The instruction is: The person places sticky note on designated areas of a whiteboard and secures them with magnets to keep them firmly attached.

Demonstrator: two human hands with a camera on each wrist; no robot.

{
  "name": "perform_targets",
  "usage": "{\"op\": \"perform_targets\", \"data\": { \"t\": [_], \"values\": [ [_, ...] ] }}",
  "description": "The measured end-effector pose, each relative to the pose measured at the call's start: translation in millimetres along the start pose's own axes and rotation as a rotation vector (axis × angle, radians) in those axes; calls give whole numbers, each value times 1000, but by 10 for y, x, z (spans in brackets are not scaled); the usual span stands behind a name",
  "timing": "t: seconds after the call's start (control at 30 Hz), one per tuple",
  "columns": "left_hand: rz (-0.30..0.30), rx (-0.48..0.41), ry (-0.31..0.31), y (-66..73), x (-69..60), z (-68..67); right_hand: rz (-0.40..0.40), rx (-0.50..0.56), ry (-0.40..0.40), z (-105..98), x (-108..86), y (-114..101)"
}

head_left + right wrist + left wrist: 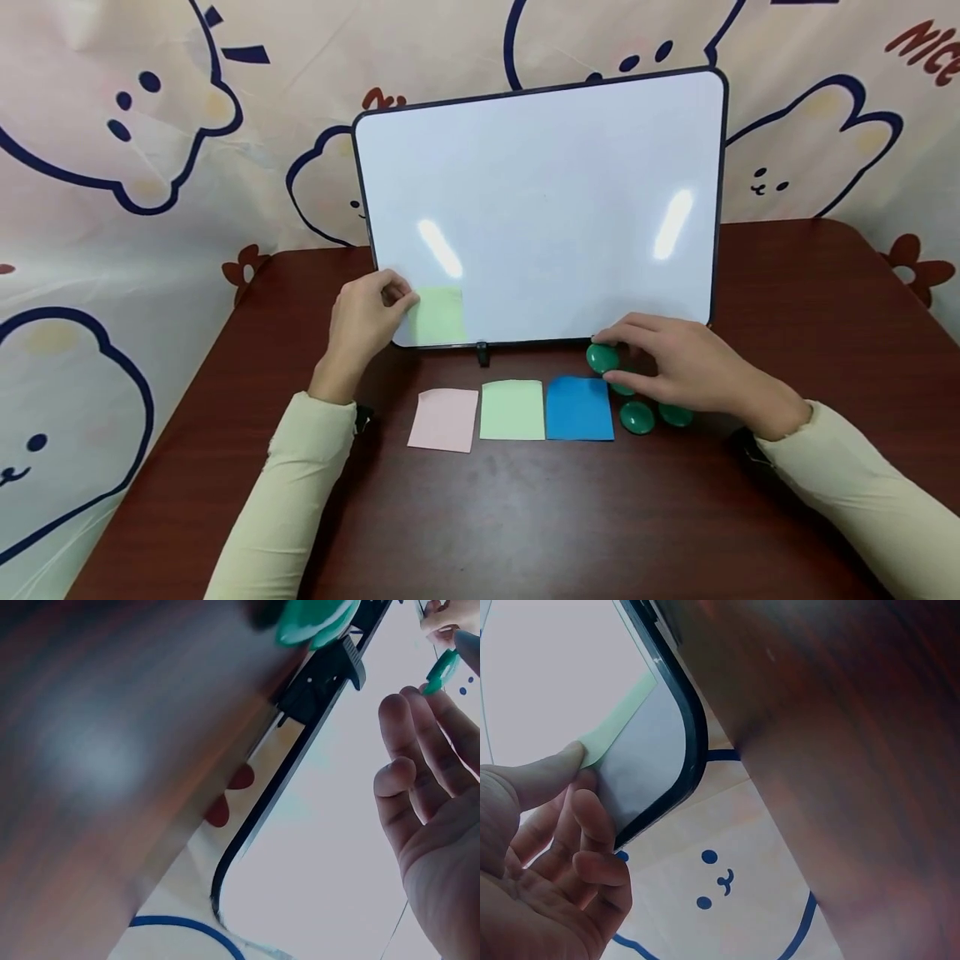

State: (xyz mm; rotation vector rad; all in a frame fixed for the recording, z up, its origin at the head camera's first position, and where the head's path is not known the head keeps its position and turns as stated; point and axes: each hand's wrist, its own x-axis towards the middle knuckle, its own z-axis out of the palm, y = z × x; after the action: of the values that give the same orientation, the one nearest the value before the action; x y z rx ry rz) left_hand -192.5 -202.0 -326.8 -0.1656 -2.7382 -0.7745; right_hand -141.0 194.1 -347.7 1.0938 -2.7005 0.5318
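Note:
My left hand point(365, 321) pinches the left edge of a light green paper point(438, 317) at the whiteboard's lower left corner; the left wrist view shows thumb and fingertips on the paper's point(619, 724) edge. My right hand point(675, 358) holds a round green magnet point(602, 357) between thumb and fingers, just below the whiteboard's point(547, 208) bottom edge. In the right wrist view that magnet point(442, 671) is at the fingertips. Several more green magnets point(637, 417) lie on the table under and beside the right hand, partly hidden by it.
Pink point(443, 420), light green point(512, 410) and blue point(579, 408) papers lie in a row on the brown table point(525, 517), in front of the board. A black stand clip point(483, 354) holds the board's lower edge. Behind hangs a patterned cloth point(300, 50).

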Motion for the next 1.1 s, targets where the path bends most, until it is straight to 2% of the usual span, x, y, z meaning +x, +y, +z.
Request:
{"op": "perform_targets", "data": {
  "t": [0.67, 0.93, 1.1],
  "values": [
    [-2, -16, -2, -33, -3, 6, -105, 24, 18, 168, 278, -281],
    [-27, -11, -10, -67, -79, 4, -184, 9, 67, 293, 362, -447],
    [1, -21, 9, -41, -26, 6, -217, -29, 95, 300, 435, -514]
  ]
}}
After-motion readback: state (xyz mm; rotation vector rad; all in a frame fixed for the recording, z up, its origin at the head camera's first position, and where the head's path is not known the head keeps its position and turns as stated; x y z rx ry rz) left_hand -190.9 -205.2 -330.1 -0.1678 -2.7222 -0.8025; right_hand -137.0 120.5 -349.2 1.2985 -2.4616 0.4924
